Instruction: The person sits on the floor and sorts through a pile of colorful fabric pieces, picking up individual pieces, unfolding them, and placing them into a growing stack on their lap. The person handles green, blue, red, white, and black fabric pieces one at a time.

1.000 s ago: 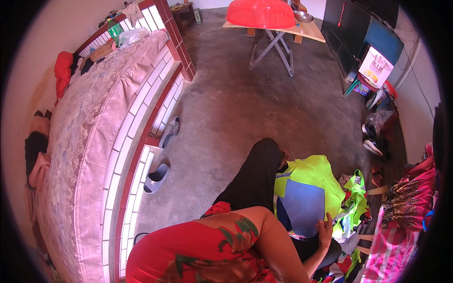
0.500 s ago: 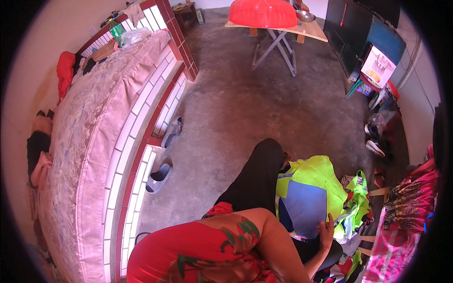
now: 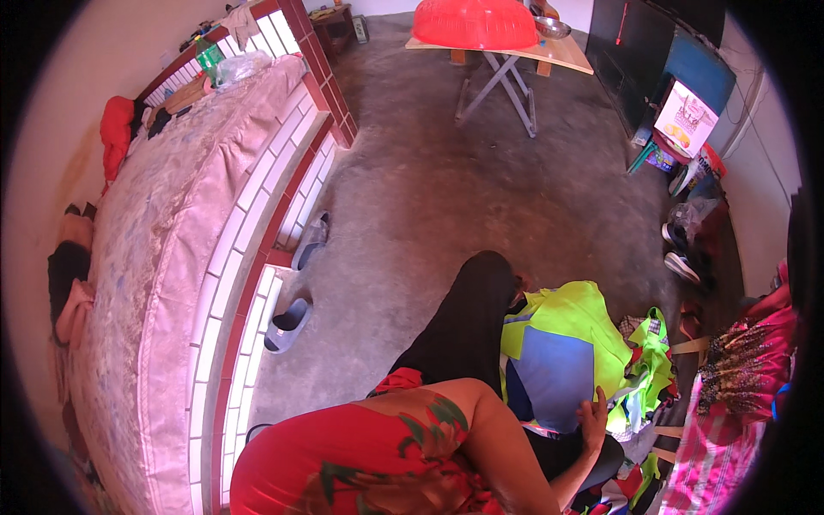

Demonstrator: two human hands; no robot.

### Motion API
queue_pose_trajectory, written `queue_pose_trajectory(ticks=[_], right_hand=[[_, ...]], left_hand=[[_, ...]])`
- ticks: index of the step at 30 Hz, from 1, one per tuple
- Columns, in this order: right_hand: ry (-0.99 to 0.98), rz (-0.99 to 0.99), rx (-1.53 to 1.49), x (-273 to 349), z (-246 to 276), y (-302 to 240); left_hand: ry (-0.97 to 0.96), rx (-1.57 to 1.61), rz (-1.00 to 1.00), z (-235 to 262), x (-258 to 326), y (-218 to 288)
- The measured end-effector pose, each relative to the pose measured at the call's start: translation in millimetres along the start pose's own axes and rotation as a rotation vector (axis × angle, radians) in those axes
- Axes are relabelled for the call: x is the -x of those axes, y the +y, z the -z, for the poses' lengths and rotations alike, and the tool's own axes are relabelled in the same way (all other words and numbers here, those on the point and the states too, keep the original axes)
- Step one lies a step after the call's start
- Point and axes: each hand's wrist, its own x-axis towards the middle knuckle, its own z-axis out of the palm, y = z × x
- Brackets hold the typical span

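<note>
A garment in bright yellow-green with a large blue-grey panel [image 3: 554,369] lies across my lap, over my black trouser legs [image 3: 459,318]. My left hand [image 3: 592,419] rests at the right edge of that panel, its visible fingers apart and pointing up. Nothing shows between them. My bare left arm [image 3: 511,438] bends at the bottom of the picture, below the red floral top [image 3: 360,446]. No part of my right hand can be made out. To the right of the garment sits a heap of yellow-green and checked cloth [image 3: 648,369].
On the left stands a bed [image 3: 172,283] with a tiled side, and grey slippers [image 3: 289,326] beside it. A folding table [image 3: 562,53] holds a large red plastic basin [image 3: 474,24]. Shoes [image 3: 682,266] line the right wall. Pink checked cloth [image 3: 717,446] hangs nearby.
The view has shifted very slightly, so most things sit a little farther left. My left hand stays at nearly the same place on the garment.
</note>
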Motion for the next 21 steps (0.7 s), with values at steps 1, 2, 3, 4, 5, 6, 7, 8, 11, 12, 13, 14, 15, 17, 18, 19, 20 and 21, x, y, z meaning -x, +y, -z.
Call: queue_pose_trajectory(ticks=[1,2,3,4,5,6,7,8,11,12,13,14,15,17,18,19,20,21], right_hand=[[-0.008,0.002,-0.002,-1,0,-1],[-0.004,0.013,0.006,-2,1,1],[-0.001,0.023,0.013,-1,1,1],[0.002,0.032,0.021,-1,1,2],[0.003,0.038,0.015,-1,1,2],[0.004,0.043,0.008,0,0,0],[0.004,0.049,0.002,1,-1,-2],[0.011,0.036,-0.003,2,-1,-5],[0.007,0.023,-0.017,1,-4,-3],[-0.005,0.035,-0.01,-1,-1,0],[-0.016,0.047,-0.003,-2,2,4],[-0.01,0.034,-0.001,-1,4,8],[-0.007,0.024,-0.001,-2,2,6],[0.003,0.016,0.003,-2,-2,2],[0.014,0.016,0.008,-1,-2,1],[0.026,0.017,0.013,0,-2,0],[0.033,0.02,0.01,0,-1,1],[0.038,0.023,0.004,0,-2,2]], left_hand=[[0.001,-0.003,-0.001,0,0,0],[0.001,0.0,-0.001,-1,0,-1],[0.0,-0.003,-0.002,-1,-1,0],[0.001,0.0,-0.003,-1,-1,0],[0.0,0.001,-0.002,-1,0,0],[0.001,0.002,0.0,0,-1,-1],[0.001,0.005,-0.004,-1,-1,0],[0.003,0.004,-0.004,0,0,-1],[0.012,0.007,0.004,-1,0,-2],[0.014,0.008,0.002,0,-1,-3],[0.013,0.012,0.0,-1,0,-3],[0.009,0.015,-0.003,-1,-1,-4],[0.01,0.017,-0.003,-1,-2,-5],[0.013,0.014,-0.001,0,-2,-4],[0.011,0.015,-0.006,0,-2,-5],[0.007,0.02,-0.006,-1,-1,-5],[0.007,0.022,-0.008,0,-3,-5],[0.006,0.023,-0.007,0,-3,-5]])
